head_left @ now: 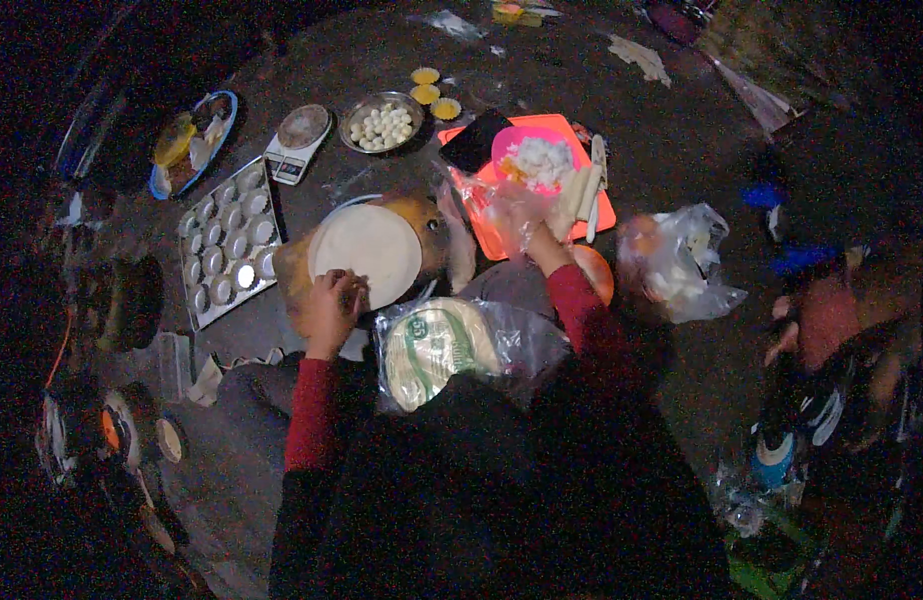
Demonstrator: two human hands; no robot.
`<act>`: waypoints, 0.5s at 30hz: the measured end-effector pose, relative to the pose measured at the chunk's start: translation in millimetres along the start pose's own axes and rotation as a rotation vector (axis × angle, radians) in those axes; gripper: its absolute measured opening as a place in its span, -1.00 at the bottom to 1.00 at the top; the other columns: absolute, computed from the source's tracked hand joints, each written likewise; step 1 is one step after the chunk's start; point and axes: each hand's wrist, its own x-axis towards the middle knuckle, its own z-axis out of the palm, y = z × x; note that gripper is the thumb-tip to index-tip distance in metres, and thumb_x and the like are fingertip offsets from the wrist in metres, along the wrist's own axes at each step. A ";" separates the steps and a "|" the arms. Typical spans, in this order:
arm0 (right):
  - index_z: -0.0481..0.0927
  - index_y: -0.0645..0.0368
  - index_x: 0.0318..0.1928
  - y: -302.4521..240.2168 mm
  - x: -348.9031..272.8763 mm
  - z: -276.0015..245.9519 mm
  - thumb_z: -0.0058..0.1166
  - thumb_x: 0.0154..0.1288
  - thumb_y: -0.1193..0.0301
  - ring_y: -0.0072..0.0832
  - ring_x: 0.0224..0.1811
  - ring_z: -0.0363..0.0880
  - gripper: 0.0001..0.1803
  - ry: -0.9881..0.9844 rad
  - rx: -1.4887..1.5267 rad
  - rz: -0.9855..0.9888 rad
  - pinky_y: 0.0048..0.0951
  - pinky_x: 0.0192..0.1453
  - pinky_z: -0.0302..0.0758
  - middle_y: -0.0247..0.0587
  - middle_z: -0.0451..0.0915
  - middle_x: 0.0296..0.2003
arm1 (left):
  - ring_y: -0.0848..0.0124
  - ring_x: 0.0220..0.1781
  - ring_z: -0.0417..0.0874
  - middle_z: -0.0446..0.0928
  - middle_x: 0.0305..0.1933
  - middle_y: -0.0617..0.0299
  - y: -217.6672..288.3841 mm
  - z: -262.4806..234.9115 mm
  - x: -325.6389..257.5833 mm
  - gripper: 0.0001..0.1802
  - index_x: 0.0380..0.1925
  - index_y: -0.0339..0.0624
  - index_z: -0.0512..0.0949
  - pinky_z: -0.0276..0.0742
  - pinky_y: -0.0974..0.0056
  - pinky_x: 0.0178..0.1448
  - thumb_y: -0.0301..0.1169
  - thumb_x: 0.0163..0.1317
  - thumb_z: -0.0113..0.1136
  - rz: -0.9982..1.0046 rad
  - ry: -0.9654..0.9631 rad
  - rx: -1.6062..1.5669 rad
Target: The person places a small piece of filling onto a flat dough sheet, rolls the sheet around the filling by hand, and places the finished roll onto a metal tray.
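A round pale wrapper sheet (367, 250) lies flat on a wooden board (300, 262) in front of me. My left hand (332, 305) is at its near-left edge, fingers curled together on the rim. My right hand (522, 215), in a thin clear plastic glove and blurred, is over the near-left part of an orange tray (604, 215); its fingers are hard to make out. Just beyond it, a pink plate (500, 150) bears white shredded food (540, 160) and some orange bits. Pale rolls (574, 198) lie on the tray beside that hand.
By my lap rests a plastic pack of round wrappers (437, 350). A metal tray of small cups (232, 240) stands left, near a kitchen scale (302, 145) and a bowl of white balls (384, 124). A clear plastic bag (682, 262) lies right, near another person's hand (782, 335).
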 end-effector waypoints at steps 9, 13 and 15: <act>0.59 0.11 -0.12 -8.6 22.1 18.4 -0.02 0.27 0.34 -0.18 -0.05 0.56 -0.77 -0.046 -0.312 0.053 -0.15 0.08 0.44 -0.14 0.60 -0.11 | 0.05 0.04 0.49 0.52 -0.03 0.06 20.4 -8.4 -2.6 -0.73 -0.19 -0.14 0.62 0.46 0.09 0.11 -0.48 0.05 0.29 0.000 -0.027 0.008; 0.53 0.14 -0.07 -47.6 34.8 19.1 -0.03 0.25 0.39 -0.24 -0.11 0.58 -0.74 -0.449 -0.771 0.191 -0.24 0.01 0.48 -0.15 0.58 -0.22 | 0.07 0.05 0.49 0.52 -0.03 0.06 12.1 -10.3 -13.3 -0.74 -0.17 -0.14 0.63 0.45 0.08 0.11 -0.45 0.08 0.27 -0.029 0.003 -0.012; 0.51 0.16 -0.06 -50.3 37.3 22.7 -0.03 0.24 0.41 -0.28 -0.12 0.59 -0.74 -0.599 -0.872 0.228 -0.28 -0.02 0.49 -0.17 0.56 -0.27 | 0.08 0.06 0.49 0.52 -0.03 0.06 10.0 -11.4 -15.9 -0.74 -0.17 -0.14 0.63 0.44 0.08 0.11 -0.44 0.09 0.27 -0.041 0.017 -0.051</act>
